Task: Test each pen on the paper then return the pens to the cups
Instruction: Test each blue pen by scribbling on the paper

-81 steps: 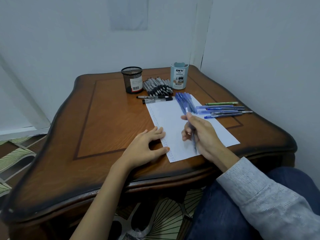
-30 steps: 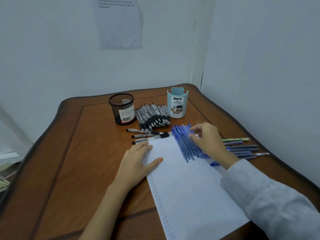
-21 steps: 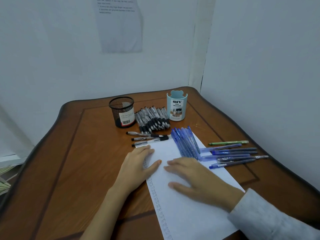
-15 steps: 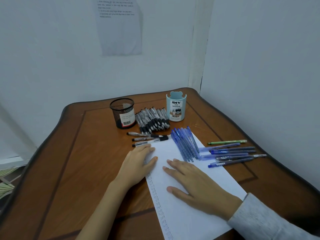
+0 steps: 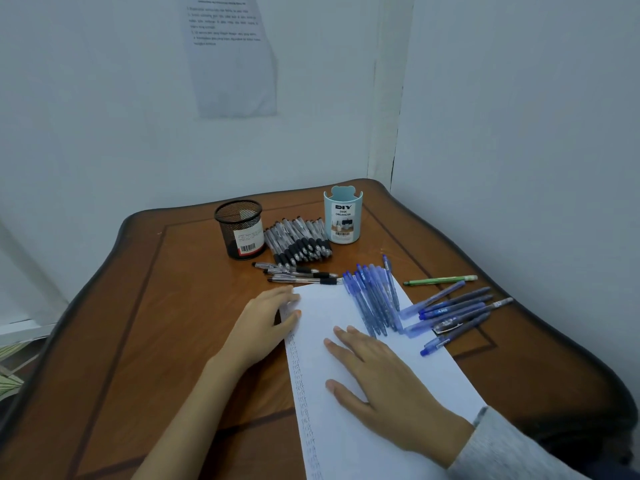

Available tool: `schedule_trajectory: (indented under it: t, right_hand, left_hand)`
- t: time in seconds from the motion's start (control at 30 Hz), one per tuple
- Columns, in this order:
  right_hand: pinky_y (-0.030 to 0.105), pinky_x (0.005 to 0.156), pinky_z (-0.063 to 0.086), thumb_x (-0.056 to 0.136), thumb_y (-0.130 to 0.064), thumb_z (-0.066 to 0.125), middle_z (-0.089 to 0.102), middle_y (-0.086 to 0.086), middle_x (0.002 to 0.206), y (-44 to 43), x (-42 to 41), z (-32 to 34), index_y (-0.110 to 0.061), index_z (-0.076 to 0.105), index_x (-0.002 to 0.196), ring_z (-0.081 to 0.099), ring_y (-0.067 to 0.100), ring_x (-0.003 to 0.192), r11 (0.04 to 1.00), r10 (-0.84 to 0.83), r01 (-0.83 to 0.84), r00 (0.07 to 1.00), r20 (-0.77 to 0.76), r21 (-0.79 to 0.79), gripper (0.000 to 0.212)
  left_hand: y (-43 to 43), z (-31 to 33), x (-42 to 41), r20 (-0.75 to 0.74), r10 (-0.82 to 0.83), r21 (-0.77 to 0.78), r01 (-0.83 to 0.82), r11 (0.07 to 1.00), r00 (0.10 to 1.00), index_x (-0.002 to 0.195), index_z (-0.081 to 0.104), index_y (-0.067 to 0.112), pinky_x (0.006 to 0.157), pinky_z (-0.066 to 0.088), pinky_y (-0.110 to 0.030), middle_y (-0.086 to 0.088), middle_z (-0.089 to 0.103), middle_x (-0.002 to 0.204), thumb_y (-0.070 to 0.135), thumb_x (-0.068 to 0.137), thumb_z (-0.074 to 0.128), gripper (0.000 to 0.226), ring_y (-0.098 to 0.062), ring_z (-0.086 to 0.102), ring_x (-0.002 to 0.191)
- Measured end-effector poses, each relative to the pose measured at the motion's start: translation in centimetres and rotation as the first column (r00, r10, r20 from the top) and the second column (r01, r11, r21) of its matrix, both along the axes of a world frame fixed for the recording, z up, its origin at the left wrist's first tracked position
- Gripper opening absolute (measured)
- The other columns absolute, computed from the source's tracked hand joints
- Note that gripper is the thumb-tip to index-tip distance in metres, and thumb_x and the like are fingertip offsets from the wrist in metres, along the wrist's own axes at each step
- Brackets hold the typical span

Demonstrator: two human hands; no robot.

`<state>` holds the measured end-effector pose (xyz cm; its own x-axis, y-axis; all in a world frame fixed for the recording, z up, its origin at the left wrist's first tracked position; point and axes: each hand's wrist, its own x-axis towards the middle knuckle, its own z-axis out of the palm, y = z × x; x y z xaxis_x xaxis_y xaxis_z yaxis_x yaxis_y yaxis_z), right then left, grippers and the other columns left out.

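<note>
Both hands lie flat, fingers straight and grasping nothing: the left hand point(image 5: 263, 327) presses the upper left edge of the white sheet of paper point(image 5: 427, 375) and the right hand point(image 5: 384, 379) spreads across its middle, seemingly to pin it to the brown wooden table point(image 5: 156, 323). The pens lie sorted, probably tested apart from untested: black-grip pens point(image 5: 298, 240) bundled between the black mesh cup point(image 5: 239, 228) and pale blue organiser cup point(image 5: 343, 220), light blue pens point(image 5: 372, 299) rowed on the paper's top corner, darker blue pens point(image 5: 453, 313) fanned rightward. No pen stands out of either cup
</note>
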<state>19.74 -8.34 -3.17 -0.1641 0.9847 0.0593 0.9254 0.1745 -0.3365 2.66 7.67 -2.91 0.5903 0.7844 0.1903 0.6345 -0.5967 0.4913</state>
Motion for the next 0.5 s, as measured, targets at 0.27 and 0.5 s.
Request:
schedule_trajectory:
  t: [0.27, 0.5]
  right_hand:
    - [0.014, 0.110, 0.007, 0.095, -0.059, 0.018, 0.027, -0.007, 0.153, 0.5, 0.5, 0.8, -0.028, 0.032, 0.147, 0.020, 0.008, 0.142, 0.989, -0.088, 0.095, 0.994, -0.070, 0.110, 0.062]
    - [0.034, 0.109, 0.028, 0.094, -0.045, 0.049, 0.026, 0.005, 0.151, 5.8, 3.5, 1.7, -0.023, 0.022, 0.150, 0.025, 0.023, 0.136, 0.890, -0.438, 0.438, 0.898, -0.031, 0.125, 0.066]
  left_hand:
    - [-0.3, -0.6, -2.2, 0.029, -0.089, -0.135, 0.092, 0.987, 0.996, 0.141, 0.042, 0.029, 0.115, 0.016, -0.029, 0.021, 0.028, 0.147, 0.064, 0.080, 0.057, 0.072, 0.004, 0.020, 0.137]
    - [-0.4, -1.2, -2.3, 0.068, -0.085, -0.086, 0.091, 0.992, 0.994, 0.139, 0.044, 0.030, 0.115, 0.019, -0.031, 0.025, 0.028, 0.145, 0.078, 0.070, 0.042, 0.084, 0.004, 0.021, 0.138]
